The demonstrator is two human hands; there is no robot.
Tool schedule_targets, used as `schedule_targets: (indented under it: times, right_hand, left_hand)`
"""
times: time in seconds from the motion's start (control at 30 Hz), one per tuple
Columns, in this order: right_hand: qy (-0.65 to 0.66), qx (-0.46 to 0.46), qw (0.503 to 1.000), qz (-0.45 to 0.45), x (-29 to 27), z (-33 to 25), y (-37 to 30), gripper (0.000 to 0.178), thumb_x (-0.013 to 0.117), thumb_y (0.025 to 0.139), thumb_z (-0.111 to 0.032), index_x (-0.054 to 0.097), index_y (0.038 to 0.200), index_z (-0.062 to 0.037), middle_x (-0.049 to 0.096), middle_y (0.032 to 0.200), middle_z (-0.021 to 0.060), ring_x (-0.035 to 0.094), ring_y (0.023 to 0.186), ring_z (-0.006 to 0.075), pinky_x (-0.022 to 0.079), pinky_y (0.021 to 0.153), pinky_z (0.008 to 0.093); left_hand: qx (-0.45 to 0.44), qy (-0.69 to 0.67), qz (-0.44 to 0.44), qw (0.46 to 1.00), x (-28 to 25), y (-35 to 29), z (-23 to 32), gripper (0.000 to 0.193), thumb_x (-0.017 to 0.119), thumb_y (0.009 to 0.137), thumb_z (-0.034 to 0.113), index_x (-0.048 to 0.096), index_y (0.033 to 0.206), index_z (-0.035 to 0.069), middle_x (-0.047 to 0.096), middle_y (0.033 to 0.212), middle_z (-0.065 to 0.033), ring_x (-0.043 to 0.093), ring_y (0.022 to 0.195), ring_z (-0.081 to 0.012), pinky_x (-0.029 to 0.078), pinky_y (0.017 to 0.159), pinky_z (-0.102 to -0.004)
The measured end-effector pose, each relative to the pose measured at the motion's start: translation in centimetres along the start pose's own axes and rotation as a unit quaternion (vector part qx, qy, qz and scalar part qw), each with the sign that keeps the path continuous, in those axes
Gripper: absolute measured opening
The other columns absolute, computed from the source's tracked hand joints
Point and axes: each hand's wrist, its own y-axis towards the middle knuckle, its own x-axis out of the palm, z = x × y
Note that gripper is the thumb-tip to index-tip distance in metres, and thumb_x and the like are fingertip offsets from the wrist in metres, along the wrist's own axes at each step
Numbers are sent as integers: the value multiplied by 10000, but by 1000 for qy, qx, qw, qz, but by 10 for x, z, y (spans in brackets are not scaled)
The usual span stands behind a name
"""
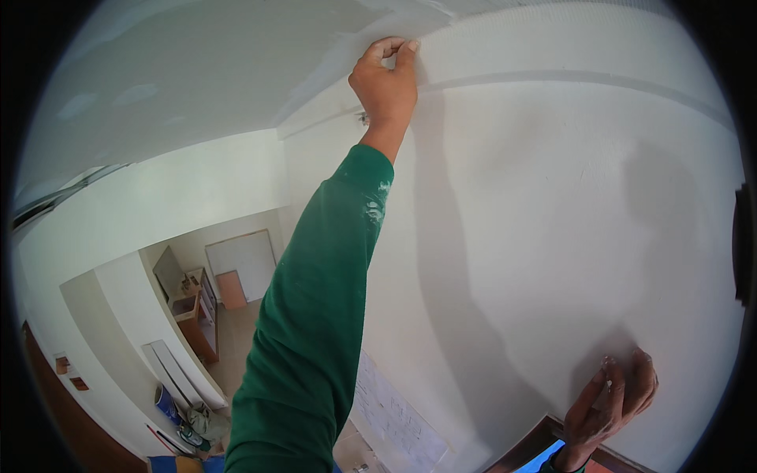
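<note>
My left hand (386,83), at the end of a raised green sleeve (311,315) with white smears near the cuff, is up at the joint between ceiling and wall. Its thumb and fingers are pinched together; what lies between them is too small to make out. A pale, finely ribbed band (552,17) runs rightward along the top of the wall from near those fingertips. Low on the right, my right hand (611,406) is beside the white wall (552,205), its fingers curled and thumb close to the index finger. White specks mark its fingertips. Anything inside its grasp is hidden.
Grey ceiling board (197,71) with filler patches stretches overhead. Paper sheets (398,414) hang low on the wall, beside a dark-framed opening (536,441). Down left are a wooden cabinet (203,319), a leaning white panel (240,260), a blue bucket (167,404) and bags (206,424).
</note>
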Motion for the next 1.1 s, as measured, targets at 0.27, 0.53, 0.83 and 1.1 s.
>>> schedule_targets:
  times: [0.27, 0.53, 0.83, 1.1]
  right_hand:
    - [4, 1, 1000, -2, -1, -2, 0, 273, 616, 917, -26, 707, 1173, -50, 561, 1426, 237, 512, 1300, 425, 357, 1104, 551]
    - [1, 5, 1000, -6, 0, -1, -3, 286, 611, 921, -35, 699, 1190, -64, 556, 1437, 234, 503, 1319, 434, 339, 1122, 570]
    - [-1, 8, 1000, 4, 1, -2, -2, 284, 621, 911, -28, 702, 1181, -61, 562, 1436, 228, 508, 1324, 422, 347, 1125, 558]
    - [-2, 20, 1000, 5, 2, -3, -2, 277, 618, 908, -26, 707, 1167, -65, 566, 1432, 221, 499, 1336, 420, 339, 1136, 559]
  left_hand:
    - [17, 7, 1, 1000, 0, 9, -2, 256, 879, 853, 245, 768, 874, 14, 776, 872, -79, 696, 807, -203, 532, 768, -351]
    - [28, 65, 14, 997, 6, 2, 6, 375, 833, 896, 377, 779, 895, 6, 777, 884, -88, 714, 856, -234, 535, 853, -371]
    - [58, 232, -66, 969, 0, 7, 40, 710, 659, 935, 670, 753, 909, -32, 707, 641, -98, 667, 667, -264, 388, 934, -413]
    - [92, 221, -23, 971, 8, 5, 26, 621, 687, 947, 606, 744, 890, -9, 719, 668, -97, 665, 659, -282, 392, 895, -419]
